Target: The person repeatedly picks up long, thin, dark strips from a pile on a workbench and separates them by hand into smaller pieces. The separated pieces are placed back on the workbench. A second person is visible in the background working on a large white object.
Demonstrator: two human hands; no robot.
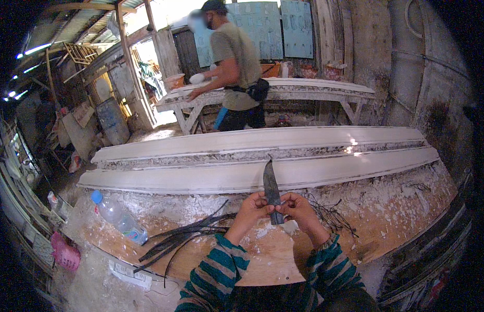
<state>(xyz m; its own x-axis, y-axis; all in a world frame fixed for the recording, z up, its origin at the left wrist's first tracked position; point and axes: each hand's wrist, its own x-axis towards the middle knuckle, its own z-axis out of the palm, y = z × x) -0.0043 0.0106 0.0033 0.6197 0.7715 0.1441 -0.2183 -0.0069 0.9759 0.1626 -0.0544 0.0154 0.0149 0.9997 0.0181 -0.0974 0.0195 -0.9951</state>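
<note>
Both hands — left hand (250, 206), right hand (299, 206) — gripping dark blade (271, 186) upright, lower centre; plastic bottle (117, 217) lower left.

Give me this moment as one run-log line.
left hand: holds knife | right hand: holds knife | blade: points up | bench: plastic bottle, dark strips

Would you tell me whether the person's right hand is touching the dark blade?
Touching: the head view shows the right hand and left hand both gripping the dark blade at its base.
</note>
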